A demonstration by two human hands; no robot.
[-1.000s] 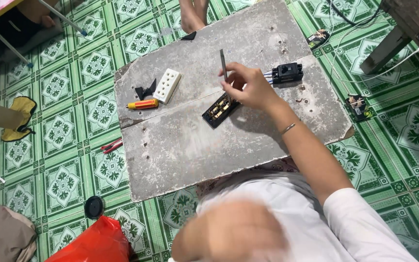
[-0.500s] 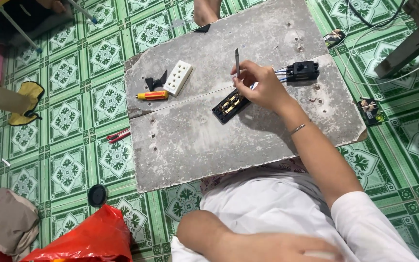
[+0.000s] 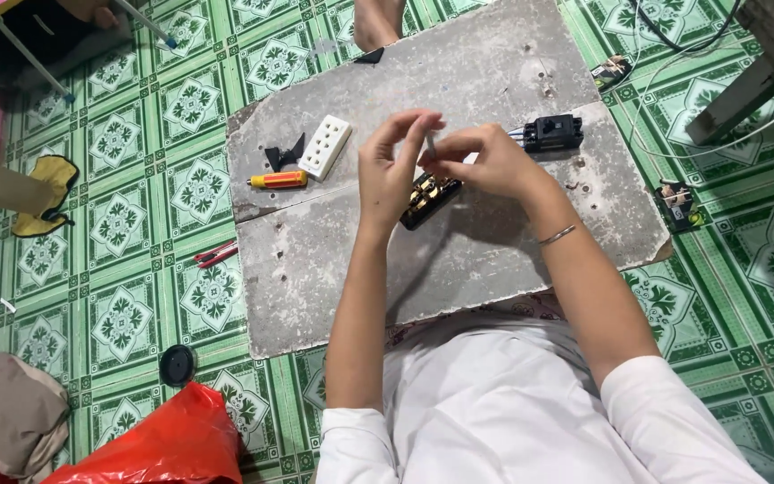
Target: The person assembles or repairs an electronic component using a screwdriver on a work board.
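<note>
left hand [image 3: 389, 170] now joined right hand [image 3: 485, 161]; both pinch thin rod [image 3: 430, 143] over socket [image 3: 429, 197]. rod light, stiff, slippery; grip near tip.

Left hand [image 3: 390, 170]: forearm bare, extended toward 12 o'clock, fingers curled, tips pinched near the right hand's. Right hand [image 3: 485, 163]: forearm angled toward 11 o'clock, thin bangle at wrist, fingers closed in a pinch.

Rough matt concrete slab [image 3: 333, 260]; glossy plastic socket plate [image 3: 325, 148]; shiny metal bangle [image 3: 555, 235] (thin); glazed tiles [image 3: 118, 215].
</note>
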